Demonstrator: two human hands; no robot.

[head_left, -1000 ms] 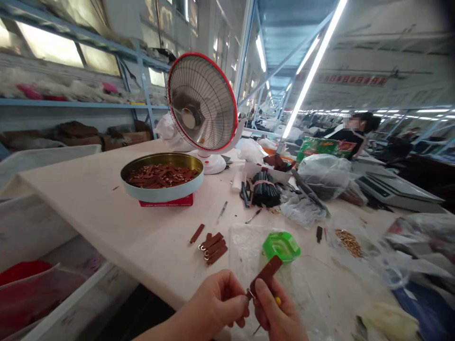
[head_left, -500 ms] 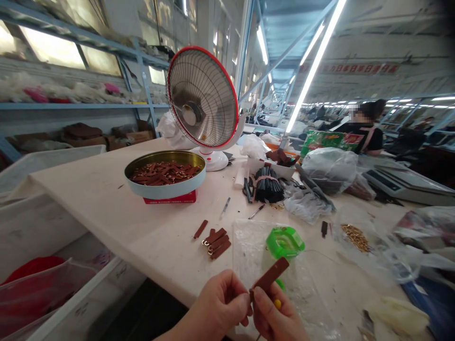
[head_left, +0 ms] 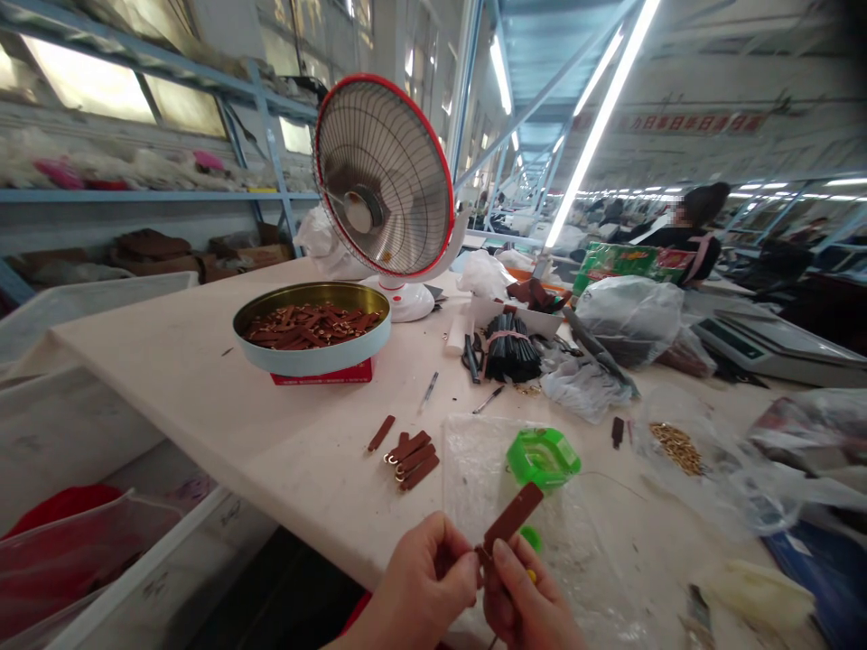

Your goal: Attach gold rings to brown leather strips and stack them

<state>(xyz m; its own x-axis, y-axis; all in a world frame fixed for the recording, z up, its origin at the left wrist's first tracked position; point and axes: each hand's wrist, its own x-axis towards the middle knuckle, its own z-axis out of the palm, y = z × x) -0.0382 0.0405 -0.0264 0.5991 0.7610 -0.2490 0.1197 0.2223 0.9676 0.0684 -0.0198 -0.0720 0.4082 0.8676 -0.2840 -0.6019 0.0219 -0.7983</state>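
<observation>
A brown leather tab (head_left: 515, 515) slants up and to the right out of my right hand (head_left: 525, 596), whose thumb and fingers pinch it near its lower end. My left hand (head_left: 430, 573) is closed at that narrow end, fingertips meeting the right hand's; any small fitting there is hidden. A yellow bit (head_left: 532, 576) shows by the right fingers, its kind unclear. Just beyond the hands sits an open green plastic box (head_left: 543, 457) on a clear plastic sheet (head_left: 474, 442). To the left lie several finished-looking brown tabs (head_left: 416, 460) with gold hooks.
A round tin (head_left: 312, 357) full of brown tabs rests on a red box (head_left: 321, 375). Behind it stands a red-rimmed fan heater (head_left: 386, 176). Gold hardware (head_left: 675, 449) lies in a plastic bag at right, near a scale (head_left: 778, 343). A person (head_left: 691, 230) sits farther back.
Both hands still hold the leather tab at its lower end. The tab has shifted slightly left and turned a little more upright; the whole view has moved slightly.
</observation>
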